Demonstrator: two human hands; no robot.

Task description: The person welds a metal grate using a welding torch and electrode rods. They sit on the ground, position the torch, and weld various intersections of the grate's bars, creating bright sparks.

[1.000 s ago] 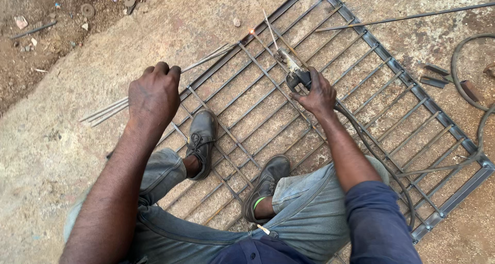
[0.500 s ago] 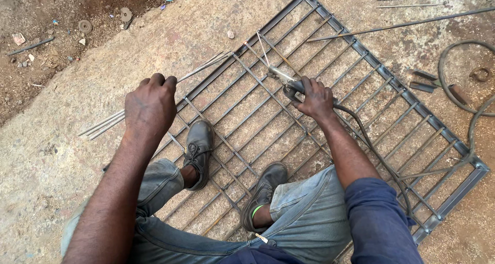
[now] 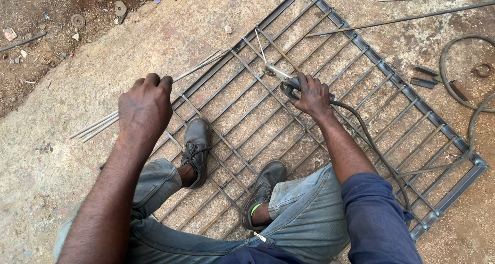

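Welding electrode holder [image 3: 285, 80], gripped over steel grille [image 3: 392, 81] on concrete ground

Right hand [image 3: 313, 95] closed round the holder's handle, thin rod [image 3: 260, 46] clamped at its tip, cable [image 3: 371, 140] trailing; probably rigid, moderately light, best gripped by the handle; left hand [image 3: 146, 107] clenched around loose rods [image 3: 103, 125]; both shoes [image 3: 196, 150] on the bars.

An outdoor metal workshop yard, w/ rough concrete ground [image 3: 77, 192] next to bare dirt [image 3: 46, 47]. A welded steel grille [image 3: 392, 83] lies flat on the ground. Loose steel rods [image 3: 412, 18], short metal offcuts [image 3: 425, 76] and a thick cable [image 3: 454, 83] are scattered around it, no bench.
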